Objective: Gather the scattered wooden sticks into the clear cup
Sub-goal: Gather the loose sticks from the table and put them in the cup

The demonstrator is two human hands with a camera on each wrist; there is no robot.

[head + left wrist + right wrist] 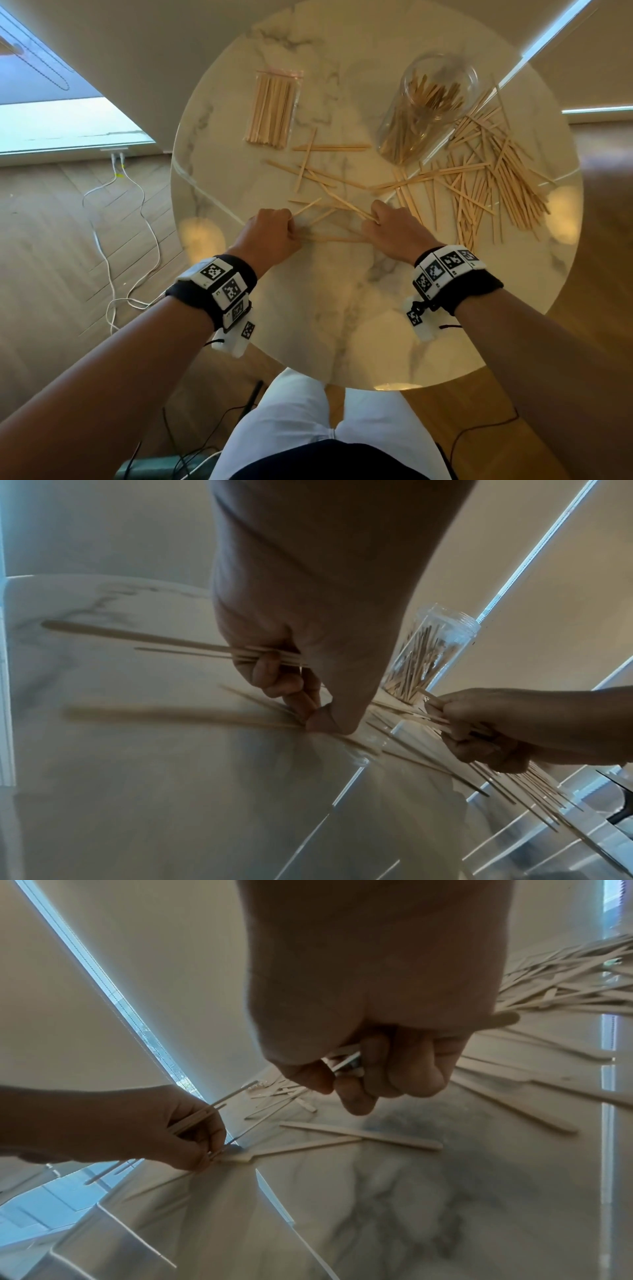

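Note:
Thin wooden sticks [486,178] lie scattered over the round marble table [342,325], thickest at the right. A tall clear cup [424,106] stands at the back right, partly filled with sticks. My left hand [274,233] grips a few sticks [192,646] in curled fingers while its thumb and fingertip pinch at another stick on the tabletop. My right hand [394,229] holds a small bundle of sticks [346,1056] in its curled fingers, low over the table. Between both hands lie loose sticks [359,1134].
A clear bag of bundled sticks [274,109] lies at the back left of the table. White cables [113,240] trail over the wooden floor at the left. My white-trousered knees [325,428] sit under the table's near edge.

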